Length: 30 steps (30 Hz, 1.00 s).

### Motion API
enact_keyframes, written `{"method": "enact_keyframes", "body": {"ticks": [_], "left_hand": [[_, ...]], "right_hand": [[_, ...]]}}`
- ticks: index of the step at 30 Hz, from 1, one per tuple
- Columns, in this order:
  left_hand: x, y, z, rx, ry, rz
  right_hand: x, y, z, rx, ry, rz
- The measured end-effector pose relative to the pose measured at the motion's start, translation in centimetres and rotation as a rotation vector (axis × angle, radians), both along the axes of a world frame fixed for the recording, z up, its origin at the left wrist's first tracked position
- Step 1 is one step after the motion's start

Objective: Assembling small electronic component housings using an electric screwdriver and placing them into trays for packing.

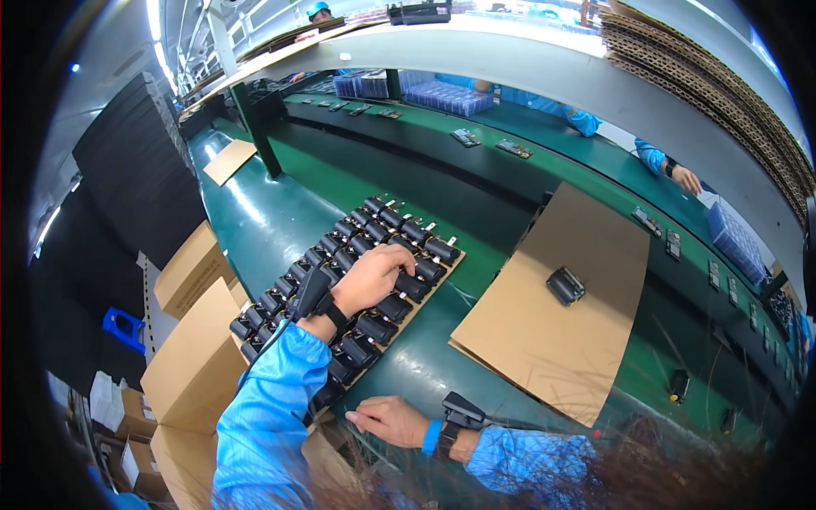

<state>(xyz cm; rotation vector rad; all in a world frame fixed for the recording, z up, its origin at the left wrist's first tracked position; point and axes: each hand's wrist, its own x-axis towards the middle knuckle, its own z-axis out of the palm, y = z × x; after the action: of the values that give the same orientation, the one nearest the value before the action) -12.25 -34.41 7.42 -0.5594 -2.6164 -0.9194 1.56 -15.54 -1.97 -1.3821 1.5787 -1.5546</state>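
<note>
Place: factory workshop, electronics assembly line
Line: long green worktop (pixel 293 206); circuit boards (pixel 514 149) spaced out along the run
Staff: several workers across the line in blue work sleeves (pixel 582 121); blue cap (pixel 318 8) farther back
Parts: black cylindrical components (pixel 376 325) in tight rows
Packaging: corrugated cardboard stack (pixel 714 106) on overhead shelf (pixel 510 36); cartons (pixel 189 270) beside worktop; clear-blue plastic trays (pixel 463 98)
Lighting: ceiling tube lights (pixel 161 59)

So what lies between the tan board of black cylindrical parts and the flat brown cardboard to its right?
In the head view, only bare green tabletop lies between the tan board of black cylindrical parts and the brown cardboard.
</note>
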Motion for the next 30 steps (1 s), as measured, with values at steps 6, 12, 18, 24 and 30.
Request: {"method": "enact_keyframes", "body": {"ticks": [6, 12, 18, 24, 30], "left_hand": [[4.0, -1.5, 0.9, 0.242, -0.533, 0.035], [6.8, -3.1, 2.2, 0.343, -0.622, -0.056], [11.5, -4.5, 3.2, 0.176, -0.95, -0.022], [14.6, -4.6, 5.6, 0.244, -0.901, -0.011], [21.2, -4.7, 6.6, 0.019, -0.823, 0.05]], "right_hand": [[-0.2, 0.5, 1.1, 0.023, -0.015, 0.021], [-0.1, 0.4, 1.4, 0.03, 0.022, 0.021], [0.3, 0.2, 2.3, 0.091, 0.006, 0.03], [0.1, 0.4, 1.5, 0.075, -0.007, 0.036], [0.5, 0.0, 1.4, 0.085, -0.015, 0.038]]}}
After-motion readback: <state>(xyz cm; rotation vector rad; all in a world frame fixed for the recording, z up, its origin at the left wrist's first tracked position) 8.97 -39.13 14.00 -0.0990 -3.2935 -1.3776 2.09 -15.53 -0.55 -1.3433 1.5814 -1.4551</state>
